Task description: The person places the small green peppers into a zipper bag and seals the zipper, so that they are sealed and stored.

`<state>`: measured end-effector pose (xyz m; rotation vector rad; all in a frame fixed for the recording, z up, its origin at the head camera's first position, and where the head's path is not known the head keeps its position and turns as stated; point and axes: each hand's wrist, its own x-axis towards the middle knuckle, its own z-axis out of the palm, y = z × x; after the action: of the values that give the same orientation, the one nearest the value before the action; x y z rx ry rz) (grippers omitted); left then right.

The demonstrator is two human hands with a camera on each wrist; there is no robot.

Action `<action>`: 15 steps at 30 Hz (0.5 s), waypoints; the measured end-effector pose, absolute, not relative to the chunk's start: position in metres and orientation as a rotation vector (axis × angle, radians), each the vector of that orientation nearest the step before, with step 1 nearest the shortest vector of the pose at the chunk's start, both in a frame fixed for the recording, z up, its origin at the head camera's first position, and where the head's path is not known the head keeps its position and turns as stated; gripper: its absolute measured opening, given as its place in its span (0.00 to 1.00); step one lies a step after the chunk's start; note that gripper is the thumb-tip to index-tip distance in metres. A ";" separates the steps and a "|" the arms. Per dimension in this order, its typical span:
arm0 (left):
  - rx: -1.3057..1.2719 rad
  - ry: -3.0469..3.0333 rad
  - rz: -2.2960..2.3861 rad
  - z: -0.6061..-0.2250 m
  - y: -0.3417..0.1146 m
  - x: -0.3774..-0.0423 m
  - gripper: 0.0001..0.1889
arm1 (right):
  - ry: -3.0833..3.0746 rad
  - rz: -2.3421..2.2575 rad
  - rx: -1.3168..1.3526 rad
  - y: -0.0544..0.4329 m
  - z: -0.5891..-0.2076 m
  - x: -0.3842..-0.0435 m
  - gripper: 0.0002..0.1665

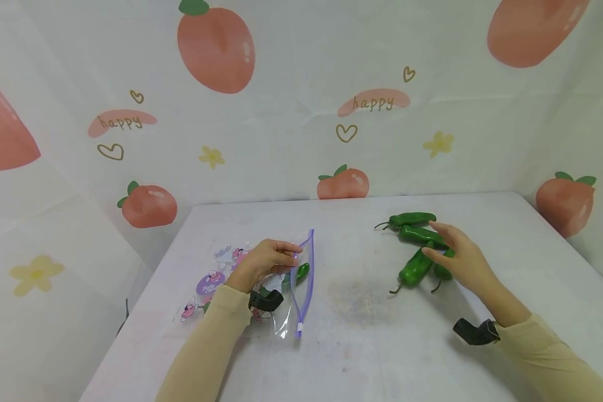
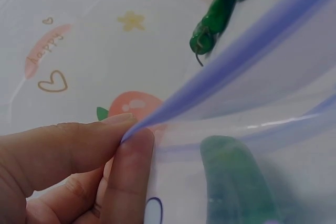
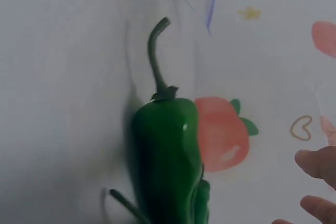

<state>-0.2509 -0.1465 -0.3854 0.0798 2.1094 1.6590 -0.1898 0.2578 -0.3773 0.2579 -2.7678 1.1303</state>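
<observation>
So the left hand [image 1: 266, 258] is pinching the purple rim of a clear printed plastic zip bag [image 1: 210, 283] on the left of the white bench [image 1: 362, 357], probably so the mouth gapes. Right hand [image 1: 459, 257] has thumb and fingers spread by the long glossy green peppers [image 1: 416, 268] on the right, likely to fit round one; can't tell if it's touching. Count: one bag, four peppers loose, at least one green pepper [image 1: 303, 272] inside near the mouth, can't count further through the print.
</observation>
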 end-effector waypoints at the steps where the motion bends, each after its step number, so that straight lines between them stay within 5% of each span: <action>1: 0.077 2.109 1.658 -0.386 -0.147 -0.251 0.20 | -2.779 1.121 0.251 0.259 -0.379 -0.189 0.42; 15: 0.067 2.120 1.643 -0.386 -0.147 -0.251 0.20 | -2.922 0.988 0.155 0.272 -0.399 -0.183 0.40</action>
<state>-0.2512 -0.1469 -0.3859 0.0675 2.1198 1.6431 -0.1832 0.2722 -0.3992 0.1549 -2.9218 0.9881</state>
